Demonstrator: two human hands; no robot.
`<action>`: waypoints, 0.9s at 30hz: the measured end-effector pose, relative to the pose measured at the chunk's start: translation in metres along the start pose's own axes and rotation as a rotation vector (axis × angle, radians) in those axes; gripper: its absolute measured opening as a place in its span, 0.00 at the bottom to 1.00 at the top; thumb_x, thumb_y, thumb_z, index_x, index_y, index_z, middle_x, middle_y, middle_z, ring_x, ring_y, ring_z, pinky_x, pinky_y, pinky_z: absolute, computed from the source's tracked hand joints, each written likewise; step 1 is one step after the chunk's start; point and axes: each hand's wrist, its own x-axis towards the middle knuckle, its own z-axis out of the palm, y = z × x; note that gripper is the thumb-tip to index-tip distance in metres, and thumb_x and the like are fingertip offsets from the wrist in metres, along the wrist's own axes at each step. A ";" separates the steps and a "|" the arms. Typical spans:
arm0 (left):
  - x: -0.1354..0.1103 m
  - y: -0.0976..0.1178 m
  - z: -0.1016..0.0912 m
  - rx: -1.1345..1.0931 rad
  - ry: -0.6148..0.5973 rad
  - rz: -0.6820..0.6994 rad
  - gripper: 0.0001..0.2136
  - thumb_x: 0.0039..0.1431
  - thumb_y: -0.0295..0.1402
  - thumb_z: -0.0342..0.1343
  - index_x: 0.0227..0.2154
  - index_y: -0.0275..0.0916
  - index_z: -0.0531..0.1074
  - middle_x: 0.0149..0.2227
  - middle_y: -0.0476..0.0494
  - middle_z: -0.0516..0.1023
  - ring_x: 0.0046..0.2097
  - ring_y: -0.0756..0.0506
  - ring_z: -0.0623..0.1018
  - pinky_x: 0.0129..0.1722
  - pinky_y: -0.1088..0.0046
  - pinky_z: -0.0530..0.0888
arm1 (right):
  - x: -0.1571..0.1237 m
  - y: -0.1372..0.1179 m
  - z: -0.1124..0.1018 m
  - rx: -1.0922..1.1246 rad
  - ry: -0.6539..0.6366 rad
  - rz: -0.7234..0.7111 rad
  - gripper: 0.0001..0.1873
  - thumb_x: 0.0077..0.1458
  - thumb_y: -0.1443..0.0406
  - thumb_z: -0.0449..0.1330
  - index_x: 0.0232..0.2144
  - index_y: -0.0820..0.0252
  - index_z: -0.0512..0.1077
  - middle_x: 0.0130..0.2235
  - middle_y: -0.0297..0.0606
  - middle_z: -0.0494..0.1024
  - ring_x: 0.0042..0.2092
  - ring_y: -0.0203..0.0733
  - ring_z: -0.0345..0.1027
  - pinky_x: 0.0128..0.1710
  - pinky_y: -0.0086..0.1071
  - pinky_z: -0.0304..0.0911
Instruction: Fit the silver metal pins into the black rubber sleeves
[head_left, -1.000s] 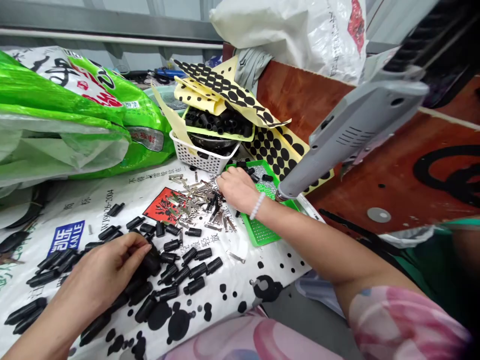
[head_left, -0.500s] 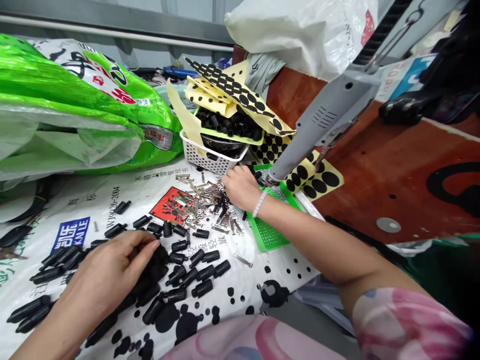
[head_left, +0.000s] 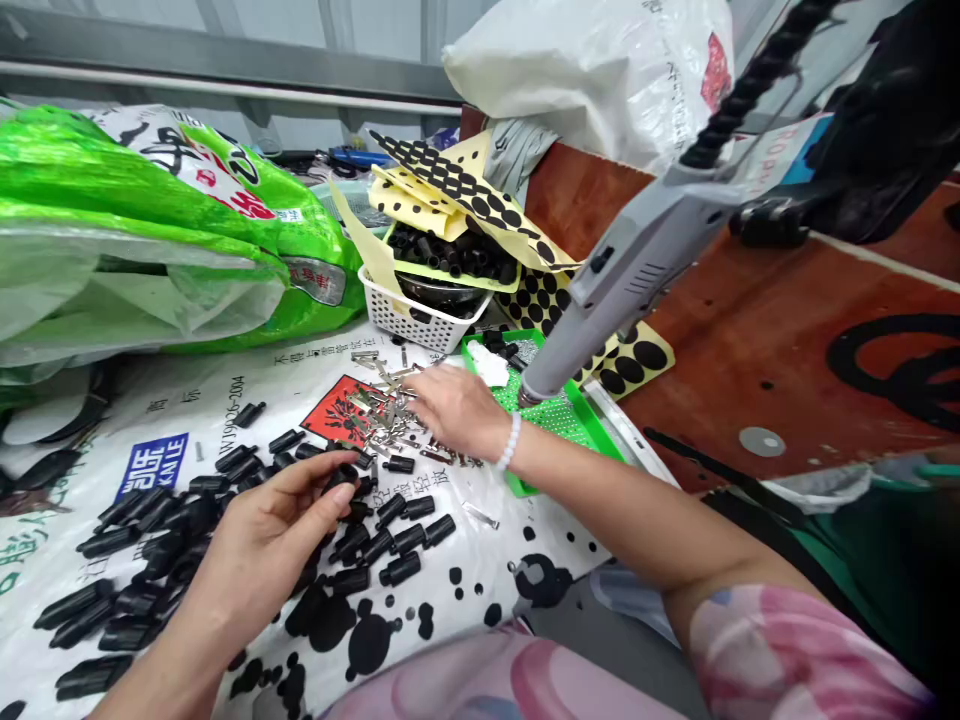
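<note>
Left hand: the left hand (head_left: 274, 535) is curled, with thumb and fingertips pinching a black plug (head_left: 343, 478) up off the sack, just above the loose scatter.

Right hand: the right hand (head_left: 457, 410) is open, fingers stretched out and slightly spread over the heap of small silver metal pieces (head_left: 379, 415) – nothing pinched that I can make out. A white bead bracelet (head_left: 510, 442) circles its wrist.

Things about the hands: more black plugs (head_left: 397, 570) lie in loose rows and clusters on a white woven sack (head_left: 172, 420), which is printed with a red diamond and spread over the surface. The metal pieces sit between the two hands.

Beside the right hand: a green perforated tray (head_left: 592, 440) holds a white wad (head_left: 489, 365) and a few dark pieces; the nose of a grey handheld electric tool (head_left: 630, 285) hangs just above it.

Further back: a white plastic basket (head_left: 394, 322) carries black tubes (head_left: 450, 250) and sheets of black round stickers (head_left: 547, 300) on yellow backing – a green sack (head_left: 187, 260) slumps to its left.
</note>
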 end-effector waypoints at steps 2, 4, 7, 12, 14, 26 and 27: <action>-0.002 -0.001 -0.002 0.015 0.004 -0.008 0.21 0.46 0.43 0.60 0.43 0.39 0.73 0.29 0.46 0.78 0.29 0.49 0.74 0.29 0.76 0.72 | 0.012 0.014 0.008 -0.069 -0.061 0.082 0.10 0.58 0.72 0.50 0.35 0.66 0.72 0.35 0.46 0.75 0.39 0.44 0.67 0.39 0.36 0.57; -0.004 -0.002 -0.001 0.000 0.003 -0.010 0.22 0.46 0.43 0.60 0.44 0.39 0.72 0.31 0.47 0.77 0.30 0.49 0.73 0.30 0.76 0.71 | 0.019 0.022 0.017 -0.093 -0.098 0.124 0.11 0.54 0.76 0.49 0.31 0.69 0.72 0.33 0.51 0.75 0.38 0.47 0.68 0.37 0.38 0.58; -0.007 -0.004 0.001 -0.043 -0.015 -0.016 0.22 0.46 0.43 0.60 0.45 0.39 0.71 0.32 0.46 0.77 0.32 0.49 0.73 0.33 0.75 0.71 | 0.021 0.025 0.025 -0.082 -0.136 0.148 0.12 0.53 0.77 0.49 0.32 0.70 0.73 0.33 0.53 0.75 0.37 0.49 0.69 0.35 0.38 0.59; -0.009 -0.005 0.003 -0.123 -0.039 -0.039 0.22 0.47 0.42 0.60 0.44 0.38 0.70 0.38 0.43 0.77 0.39 0.46 0.75 0.40 0.71 0.71 | 0.009 0.022 0.013 0.016 -0.144 0.126 0.13 0.53 0.75 0.49 0.37 0.67 0.72 0.35 0.47 0.75 0.36 0.43 0.69 0.35 0.33 0.60; -0.010 -0.003 0.005 -0.142 -0.063 -0.052 0.21 0.47 0.42 0.60 0.44 0.38 0.70 0.40 0.42 0.77 0.40 0.45 0.76 0.42 0.69 0.71 | 0.001 0.017 0.008 0.118 -0.121 0.079 0.14 0.55 0.73 0.50 0.41 0.62 0.71 0.37 0.41 0.74 0.36 0.38 0.68 0.36 0.30 0.61; -0.011 0.001 0.018 -0.209 -0.111 -0.013 0.19 0.48 0.39 0.60 0.43 0.37 0.71 0.34 0.46 0.76 0.35 0.48 0.74 0.37 0.74 0.71 | -0.037 -0.021 -0.001 0.976 0.170 -0.138 0.16 0.52 0.72 0.53 0.45 0.65 0.69 0.32 0.36 0.69 0.33 0.34 0.64 0.35 0.33 0.65; -0.011 0.001 0.018 -0.221 -0.109 -0.009 0.18 0.47 0.39 0.60 0.42 0.37 0.71 0.34 0.46 0.76 0.35 0.48 0.74 0.37 0.74 0.72 | -0.038 -0.022 -0.002 0.968 0.173 -0.157 0.17 0.53 0.72 0.53 0.45 0.65 0.69 0.31 0.36 0.68 0.34 0.35 0.64 0.35 0.33 0.65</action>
